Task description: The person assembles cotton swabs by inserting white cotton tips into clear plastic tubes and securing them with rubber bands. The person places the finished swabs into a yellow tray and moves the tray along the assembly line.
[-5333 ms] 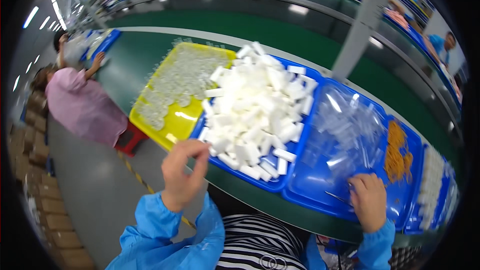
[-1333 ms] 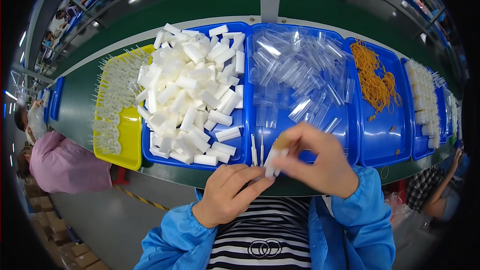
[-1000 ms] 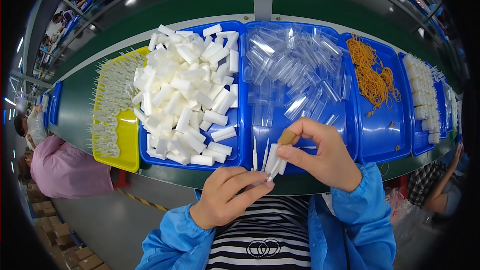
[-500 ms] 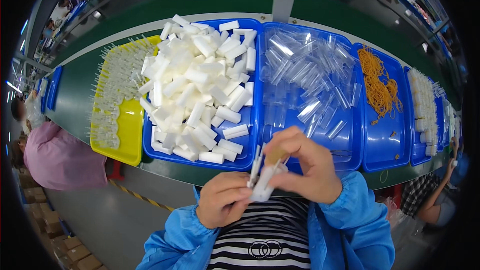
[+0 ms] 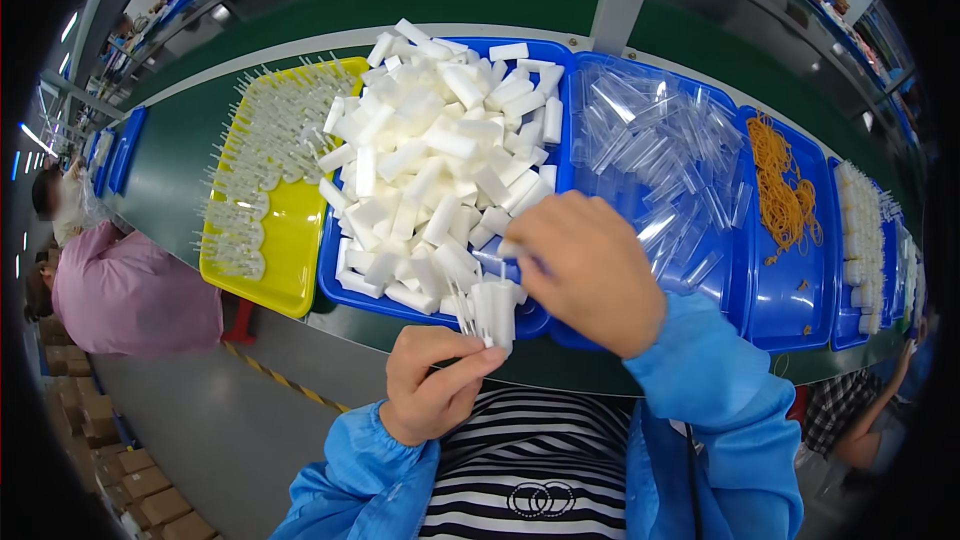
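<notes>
Where a striped shirt [image 5: 520, 480] and blue sleeves [image 5: 720, 365] are seen on the near side of the block tray [image 5: 566, 140], a white piece [image 5: 495, 315] with thin upward prongs is pinched between the fingers of the left hand [image 5: 430, 380], in front of that tray's near edge. Over the right edge of the block tray, the right hand [image 5: 590, 275] is held, slightly blurred, with its fingers curled near the prongs; whether anything is gripped by them cannot be told.

White blocks [image 5: 440, 150] are heaped in the block tray. To its left, a yellow tray [image 5: 285, 255] is partly covered with spiky translucent parts [image 5: 285, 120]. To its right, clear tubes [image 5: 660, 140] are piled in another blue tray [image 5: 722, 295], and beyond that tray, farther right, orange bands [image 5: 785, 185] are bunched. All are carried by a green surface [image 5: 180, 180].

Well left of the block tray, a pink garment [image 5: 135, 290] is worn by another person. Behind the block tray, a grey post [image 5: 625, 0] is planted.
</notes>
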`<action>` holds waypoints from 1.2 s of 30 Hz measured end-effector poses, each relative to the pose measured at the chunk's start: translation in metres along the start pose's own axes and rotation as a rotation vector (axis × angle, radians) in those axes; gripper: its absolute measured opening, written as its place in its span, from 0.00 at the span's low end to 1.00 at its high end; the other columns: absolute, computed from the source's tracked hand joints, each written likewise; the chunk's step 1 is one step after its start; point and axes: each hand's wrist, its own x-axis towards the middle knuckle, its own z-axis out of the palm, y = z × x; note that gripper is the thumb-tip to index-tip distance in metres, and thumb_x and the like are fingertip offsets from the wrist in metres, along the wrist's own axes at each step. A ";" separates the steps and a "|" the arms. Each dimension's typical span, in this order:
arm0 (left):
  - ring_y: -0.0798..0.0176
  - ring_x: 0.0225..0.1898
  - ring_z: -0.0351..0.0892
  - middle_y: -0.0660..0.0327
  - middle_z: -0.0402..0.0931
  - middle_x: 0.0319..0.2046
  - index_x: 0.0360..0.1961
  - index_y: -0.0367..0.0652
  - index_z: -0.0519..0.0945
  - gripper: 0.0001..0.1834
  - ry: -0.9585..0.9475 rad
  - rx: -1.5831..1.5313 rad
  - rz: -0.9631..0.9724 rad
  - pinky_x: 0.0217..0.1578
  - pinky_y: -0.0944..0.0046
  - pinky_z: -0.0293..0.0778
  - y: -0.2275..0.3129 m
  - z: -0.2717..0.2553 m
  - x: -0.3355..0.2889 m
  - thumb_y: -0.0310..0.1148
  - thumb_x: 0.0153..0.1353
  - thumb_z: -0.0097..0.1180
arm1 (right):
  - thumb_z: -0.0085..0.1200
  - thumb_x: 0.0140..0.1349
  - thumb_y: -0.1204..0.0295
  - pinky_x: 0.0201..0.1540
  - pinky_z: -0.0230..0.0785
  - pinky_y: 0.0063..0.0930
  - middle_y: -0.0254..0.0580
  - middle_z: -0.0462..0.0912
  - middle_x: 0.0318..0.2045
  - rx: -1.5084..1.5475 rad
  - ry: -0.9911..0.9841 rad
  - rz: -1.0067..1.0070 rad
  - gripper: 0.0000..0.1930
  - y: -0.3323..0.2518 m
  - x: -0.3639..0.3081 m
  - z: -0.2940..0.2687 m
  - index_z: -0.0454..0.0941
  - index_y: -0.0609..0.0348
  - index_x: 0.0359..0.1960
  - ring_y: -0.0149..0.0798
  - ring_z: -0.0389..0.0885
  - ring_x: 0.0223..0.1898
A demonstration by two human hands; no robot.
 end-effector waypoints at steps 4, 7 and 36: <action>0.63 0.35 0.77 0.62 0.80 0.37 0.38 0.45 0.88 0.17 -0.166 -0.017 0.079 0.35 0.65 0.72 0.004 -0.001 0.009 0.23 0.42 0.66 | 0.60 0.58 0.77 0.42 0.74 0.28 0.41 0.82 0.36 0.798 0.168 0.423 0.11 -0.006 -0.002 -0.019 0.77 0.64 0.42 0.38 0.83 0.36; 0.63 0.36 0.76 0.65 0.80 0.37 0.39 0.46 0.88 0.19 -0.166 0.029 0.119 0.34 0.66 0.72 0.006 0.003 0.011 0.24 0.42 0.66 | 0.61 0.60 0.76 0.43 0.73 0.24 0.38 0.82 0.36 0.904 0.094 0.422 0.11 -0.009 -0.014 -0.024 0.77 0.64 0.43 0.31 0.82 0.37; 0.60 0.34 0.80 0.61 0.82 0.40 0.43 0.43 0.86 0.18 0.044 -0.059 0.043 0.33 0.64 0.74 -0.003 -0.003 -0.010 0.20 0.48 0.64 | 0.58 0.50 0.80 0.39 0.70 0.31 0.42 0.80 0.29 -0.112 -0.004 0.032 0.20 -0.021 0.013 0.011 0.76 0.62 0.47 0.38 0.80 0.32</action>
